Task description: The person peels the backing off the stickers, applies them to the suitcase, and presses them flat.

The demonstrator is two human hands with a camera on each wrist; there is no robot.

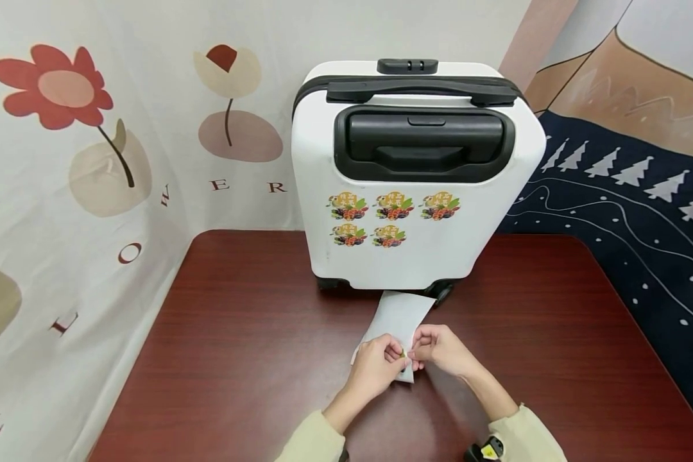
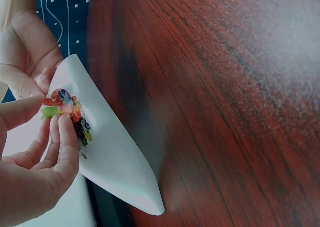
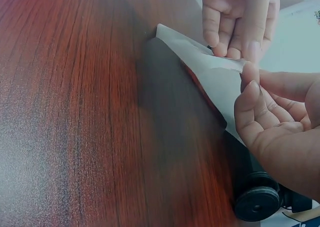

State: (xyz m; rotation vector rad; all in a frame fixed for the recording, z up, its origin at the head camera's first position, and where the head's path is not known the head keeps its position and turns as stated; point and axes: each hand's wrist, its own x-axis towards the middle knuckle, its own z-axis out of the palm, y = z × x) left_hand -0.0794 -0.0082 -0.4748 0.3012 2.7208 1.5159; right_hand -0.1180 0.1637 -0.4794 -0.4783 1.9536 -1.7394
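Note:
A white sticker sheet [image 1: 394, 317] is held bent just in front of a white suitcase [image 1: 404, 256]. On the sheet's face, a colourful fruit sticker [image 2: 70, 107] shows in the left wrist view. My left hand [image 1: 375, 367] pinches at this sticker, thumb and fingertips around its green leaf edge [image 2: 49, 112]. Opposite it, my right hand [image 1: 443, 350] pinches the sheet's edge between thumb and index finger; the right wrist view shows the sheet's plain back [image 3: 210, 72]. Both hands' fingertips are close together. Several matching fruit stickers [image 1: 393, 206] are on the suitcase front in two rows.
The suitcase stands on a dark red wooden table [image 1: 254, 321], its black wheel [image 3: 257, 202] close to my right hand. A flower-printed cloth [image 1: 167, 77] hangs at the left and back, and a navy cloth with white trees [image 1: 624, 212] hangs on the right.

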